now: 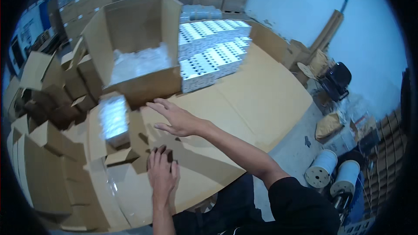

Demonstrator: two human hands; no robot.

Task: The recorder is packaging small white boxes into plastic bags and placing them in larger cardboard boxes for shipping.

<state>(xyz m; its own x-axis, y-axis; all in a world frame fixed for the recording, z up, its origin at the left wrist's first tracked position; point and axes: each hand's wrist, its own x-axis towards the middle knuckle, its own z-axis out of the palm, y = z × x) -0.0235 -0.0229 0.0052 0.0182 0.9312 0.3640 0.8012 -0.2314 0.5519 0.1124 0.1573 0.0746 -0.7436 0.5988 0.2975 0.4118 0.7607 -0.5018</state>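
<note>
A small open carton [138, 126] lies on the cardboard-covered table, with a shiny, clear-wrapped pack [114, 119] in its opening. My right hand [177, 118] is held over the table just right of this carton, fingers stretched out and thumb apart, with nothing in it. Closer to me, my left hand [162, 172] is beside the carton's near flap [122, 156]. Its fingers point away from me and the thumb stands apart; a dark patch between them looks like shadow. Whether its fingertips touch the flap is hard to see.
Behind stands a large open box [141, 82] lined with clear plastic. White boxes [209, 63] are stacked in rows to its right. Several folded small cartons [48, 156] crowd the left side. Wire spools [321, 167] and a black chair [336, 80] are on the floor at right.
</note>
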